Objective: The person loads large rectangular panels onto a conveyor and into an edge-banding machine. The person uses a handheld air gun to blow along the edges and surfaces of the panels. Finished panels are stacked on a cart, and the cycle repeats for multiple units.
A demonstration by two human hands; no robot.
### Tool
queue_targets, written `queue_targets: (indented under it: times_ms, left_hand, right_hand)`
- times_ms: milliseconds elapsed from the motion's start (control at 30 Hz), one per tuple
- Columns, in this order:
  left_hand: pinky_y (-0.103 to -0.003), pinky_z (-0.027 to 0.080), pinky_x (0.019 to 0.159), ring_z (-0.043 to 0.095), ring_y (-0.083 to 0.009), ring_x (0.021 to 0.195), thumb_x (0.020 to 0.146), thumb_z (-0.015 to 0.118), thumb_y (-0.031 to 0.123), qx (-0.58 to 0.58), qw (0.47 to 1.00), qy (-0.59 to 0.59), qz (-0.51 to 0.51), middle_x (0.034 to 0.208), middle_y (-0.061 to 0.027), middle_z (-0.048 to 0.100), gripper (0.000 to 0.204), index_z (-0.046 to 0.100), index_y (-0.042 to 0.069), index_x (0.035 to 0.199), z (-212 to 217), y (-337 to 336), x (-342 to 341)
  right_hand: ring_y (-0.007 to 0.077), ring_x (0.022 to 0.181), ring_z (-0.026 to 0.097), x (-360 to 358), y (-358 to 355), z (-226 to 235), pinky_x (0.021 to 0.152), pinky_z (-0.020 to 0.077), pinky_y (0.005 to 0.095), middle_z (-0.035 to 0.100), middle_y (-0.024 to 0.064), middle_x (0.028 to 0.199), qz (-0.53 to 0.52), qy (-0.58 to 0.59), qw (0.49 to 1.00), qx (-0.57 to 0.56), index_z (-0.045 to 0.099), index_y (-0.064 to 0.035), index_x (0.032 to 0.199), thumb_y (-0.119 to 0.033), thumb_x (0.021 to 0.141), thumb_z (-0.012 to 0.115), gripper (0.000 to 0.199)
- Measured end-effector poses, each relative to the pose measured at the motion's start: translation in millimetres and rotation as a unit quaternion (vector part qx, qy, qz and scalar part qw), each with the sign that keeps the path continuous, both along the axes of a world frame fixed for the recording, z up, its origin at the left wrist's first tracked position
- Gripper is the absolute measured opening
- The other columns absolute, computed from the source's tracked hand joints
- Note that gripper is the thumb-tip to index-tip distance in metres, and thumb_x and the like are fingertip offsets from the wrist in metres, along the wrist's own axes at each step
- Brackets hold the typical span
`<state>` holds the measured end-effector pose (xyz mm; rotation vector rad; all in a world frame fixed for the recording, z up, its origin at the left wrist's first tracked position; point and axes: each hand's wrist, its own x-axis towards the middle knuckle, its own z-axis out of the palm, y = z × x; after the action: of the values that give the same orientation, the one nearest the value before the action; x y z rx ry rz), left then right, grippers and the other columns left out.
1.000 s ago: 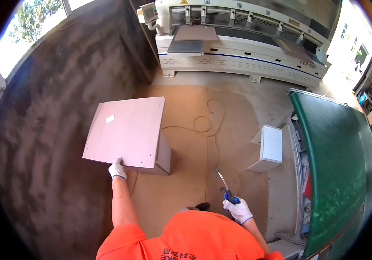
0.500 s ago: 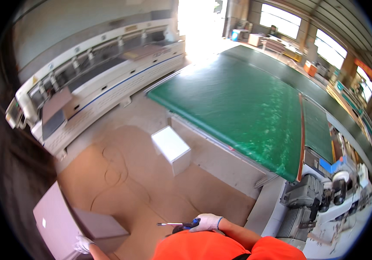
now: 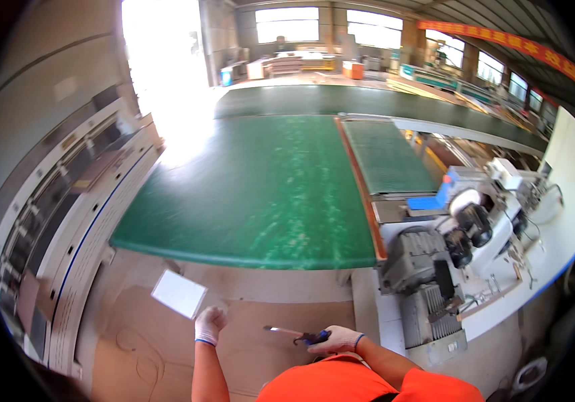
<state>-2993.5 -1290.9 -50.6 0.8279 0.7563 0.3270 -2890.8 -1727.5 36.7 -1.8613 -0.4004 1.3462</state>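
Observation:
My right hand [image 3: 338, 340], in a white knit glove with a blue cuff, grips a blue-and-black hand tool [image 3: 311, 338] in front of my orange shirt. A slim metal shaft [image 3: 280, 329] points left from it; I cannot tell the tool's exact kind. My left hand [image 3: 211, 325], also gloved, is raised with its fingers curled in and nothing visible in them. Just beyond it is a white-topped box [image 3: 179, 293] on the floor; whether the hand touches it I cannot tell.
Ahead stretches a wide green conveyor belt [image 3: 247, 194]. A long white machine [image 3: 93, 234] runs along the left. To the right are grey motors [image 3: 425, 258] and a white bench [image 3: 502, 301] with loose tools. Brown sheeting [image 3: 254, 348] covers the floor, with a thin cord [image 3: 146, 362] on it.
My view has swung right. The left hand has let go of the pinkish panel at lower left, now out of sight, and come up near the white-topped box. The right hand still grips its tool.

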Motion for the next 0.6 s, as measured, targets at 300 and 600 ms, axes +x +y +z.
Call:
queue_targets:
  times_ms: [300,600]
  left_hand:
    - [-0.036,0.057,0.084,0.071,-0.0217,0.098,0.098,0.069,0.021,0.123,0.974,-0.062,-0.182,0.113,-0.0097,0.074,0.035,0.068,0.001,0.126,56.9,-114.0,205.9]
    - [-0.043,0.053,0.100,0.068,-0.0350,0.112,0.087,0.076,0.025,0.652,0.729,-0.124,-0.166,0.119,-0.0172,0.072,0.037,0.073,0.001,0.116,11.1,-182.0,388.6]
  right_hand:
    - [0.0104,0.070,0.062,2.6,-135.4,-30.5,0.066,0.0511,0.0273,0.068,-0.0004,0.080,-0.294,0.061,0.953,0.036,0.075,-0.0042,0.092,-0.028,0.085,0.089,0.029]
    - [0.0132,0.083,0.066,42.1,-115.5,-93.6,0.080,0.0518,0.0295,0.074,0.0025,0.088,-0.390,-0.074,0.917,0.032,0.078,-0.0038,0.101,-0.046,0.086,0.083,0.045]
